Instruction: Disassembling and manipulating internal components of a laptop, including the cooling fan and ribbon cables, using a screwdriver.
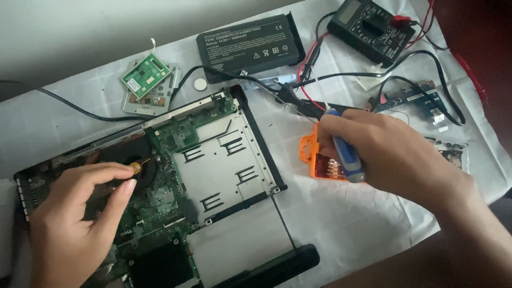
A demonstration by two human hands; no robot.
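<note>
Left hand (74,213): nearest to us, it rests on the opened laptop chassis (160,202), thumb and forefinger pinched together on a small round brass-coloured piece (136,167) above the cooling fan (130,160).
Brass-coloured piece: we judge it tiny, light and slippery, easily dropped into the boards; a fingertip pinch at its rim suits it best.
Motherboard (170,144): green, stiff but fragile, we think; better to touch it at the edges than on the components.
Right hand (373,149): closed around a blue-and-white screwdriver (344,152), fingers wrapped on the handle, the tip pointing away from us.
Screwdriver: rigid and light by our judgement, with a grippy handle; the handle's middle is where to hold it.
Orange bit case (314,160): lies on the desk (346,224) just under the right hand, partly hidden by it.
Farther off: a black battery pack (249,45), a small green circuit board (145,76), a coin cell (199,84), a black multimeter (370,29) with red and black leads, and a blue board (413,98).
</note>
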